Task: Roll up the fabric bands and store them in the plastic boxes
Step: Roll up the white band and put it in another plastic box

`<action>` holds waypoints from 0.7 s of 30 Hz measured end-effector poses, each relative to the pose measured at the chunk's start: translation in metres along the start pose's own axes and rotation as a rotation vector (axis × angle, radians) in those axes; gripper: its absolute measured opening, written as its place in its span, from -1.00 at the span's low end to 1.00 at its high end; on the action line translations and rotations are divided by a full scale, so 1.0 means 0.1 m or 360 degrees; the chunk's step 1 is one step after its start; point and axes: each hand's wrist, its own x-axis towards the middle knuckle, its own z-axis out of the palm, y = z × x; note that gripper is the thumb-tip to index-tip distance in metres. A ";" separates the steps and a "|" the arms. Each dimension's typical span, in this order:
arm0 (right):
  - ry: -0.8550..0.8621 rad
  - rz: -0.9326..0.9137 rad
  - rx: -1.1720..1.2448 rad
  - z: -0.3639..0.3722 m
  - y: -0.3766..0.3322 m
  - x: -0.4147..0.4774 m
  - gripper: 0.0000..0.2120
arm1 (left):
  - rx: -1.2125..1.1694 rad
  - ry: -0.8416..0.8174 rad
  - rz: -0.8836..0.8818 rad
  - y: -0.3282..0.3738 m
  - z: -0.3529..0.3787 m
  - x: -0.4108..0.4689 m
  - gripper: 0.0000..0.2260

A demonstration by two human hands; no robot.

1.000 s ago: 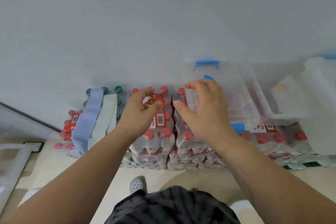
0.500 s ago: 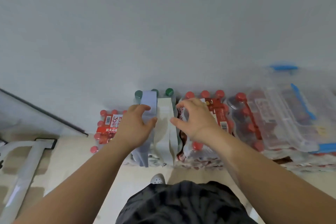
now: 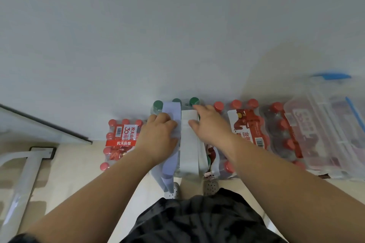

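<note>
Person's L hand [image 3: 158, 136] curls its fingers onto a pale blue fabric band [image 3: 171, 110]. R hand [image 3: 212, 127] lies on a pale grey fabric band [image 3: 189, 148] just right of it; can't tell if it grips. Both bands drape over a shrink-wrapped pack of green-capped bottles [image 3: 157, 104] by the far wall. At left, a shrink-wrapped pack of red-capped bottles [image 3: 118, 144] reads "农夫山泉" & "30". Far right: a clear plastic box w/ blue clips [image 3: 325, 124].
</note>
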 end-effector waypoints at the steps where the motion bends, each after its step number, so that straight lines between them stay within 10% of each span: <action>1: 0.0055 -0.0016 0.0000 0.02 0.00 0.02 -0.52 | 0.0014 -0.0004 0.0009 -0.01 0.00 0.00 -0.66; 12: 0.0294 -0.0174 0.0367 -0.07 0.09 -0.08 -0.93 | -0.0204 -0.0032 -0.0024 -0.05 -0.03 -0.03 -0.57; 21: 0.0111 -0.0173 0.0849 -0.49 0.10 -0.74 -0.92 | -0.1324 -0.0031 0.0000 0.32 -0.39 -0.16 -0.81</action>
